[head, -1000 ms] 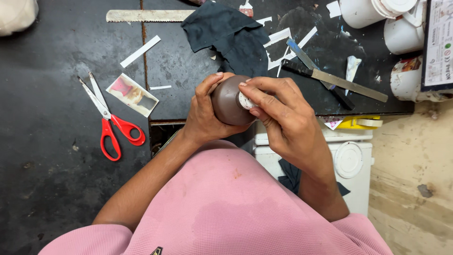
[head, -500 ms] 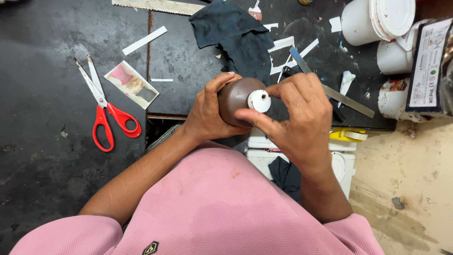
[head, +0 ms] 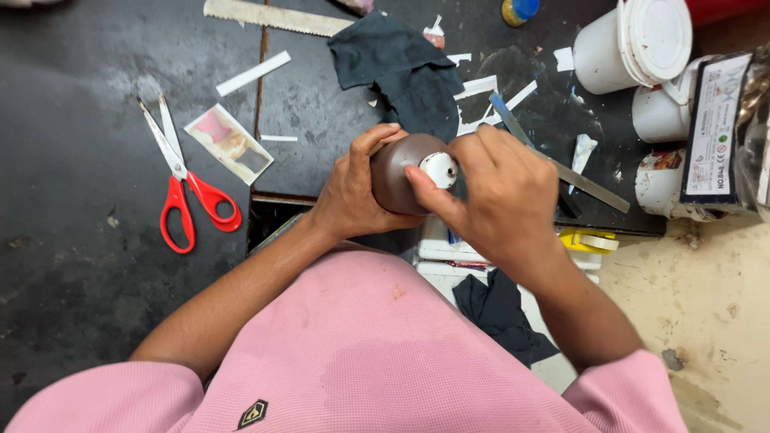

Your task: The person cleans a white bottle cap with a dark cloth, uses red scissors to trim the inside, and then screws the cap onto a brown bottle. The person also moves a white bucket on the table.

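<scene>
My left hand (head: 353, 188) wraps around a round brown bottle (head: 399, 170), tilted so its top faces me, above the near edge of the dark worktop (head: 72, 160). My right hand (head: 497, 192) grips the bottle's white cap (head: 439, 168) with thumb and fingertips. Both hands touch the bottle. A dark blue cloth (head: 401, 64) lies on the worktop just beyond the hands.
Red-handled scissors (head: 180, 180) lie open at the left, beside a small stained card (head: 228, 143) and white paper strips (head: 253, 74). A metal ruler (head: 273, 16) lies at the far edge. White tubs (head: 634, 44) and a labelled packet (head: 718, 132) crowd the right. A flat blade (head: 553, 164) lies right of my hands.
The view has shifted so the worktop sits lower and further right in the frame. The bottle's white cap, hidden a second ago, now faces me under my right fingers.
</scene>
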{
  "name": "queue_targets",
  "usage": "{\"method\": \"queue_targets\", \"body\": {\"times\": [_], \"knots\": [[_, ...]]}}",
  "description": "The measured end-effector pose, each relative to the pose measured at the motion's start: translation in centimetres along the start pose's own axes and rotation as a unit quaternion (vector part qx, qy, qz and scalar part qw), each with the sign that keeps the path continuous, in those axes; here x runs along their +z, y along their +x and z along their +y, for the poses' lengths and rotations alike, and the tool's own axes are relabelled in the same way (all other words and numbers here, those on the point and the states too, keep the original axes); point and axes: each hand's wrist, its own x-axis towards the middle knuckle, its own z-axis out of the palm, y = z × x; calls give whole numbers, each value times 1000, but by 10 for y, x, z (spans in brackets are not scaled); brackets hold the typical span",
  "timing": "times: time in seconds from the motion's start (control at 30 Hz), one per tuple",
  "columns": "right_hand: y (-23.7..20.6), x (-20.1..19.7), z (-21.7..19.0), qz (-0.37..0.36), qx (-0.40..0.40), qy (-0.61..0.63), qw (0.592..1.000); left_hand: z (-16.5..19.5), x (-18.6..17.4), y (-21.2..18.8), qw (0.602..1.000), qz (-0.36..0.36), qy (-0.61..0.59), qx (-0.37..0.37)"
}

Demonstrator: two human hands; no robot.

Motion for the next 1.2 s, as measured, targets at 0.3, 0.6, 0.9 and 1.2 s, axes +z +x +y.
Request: {"method": "queue_targets", "body": {"times": [0.3,0.6,0.9,1.2], "knots": [[22,-29,24,-67,-201,-49,976,4,-4,1,998,-29,-20,-44],[10,9,17,-43,-36,40,998,-5,-9,-5,991,-68,-28,-113],[13,23,23,59,-102,-16,993,-11,-5,-12,990,-58,4,-128],[4,2,37,102,-186,15,977,-2,-1,-7,990,-72,36,-119]]}}
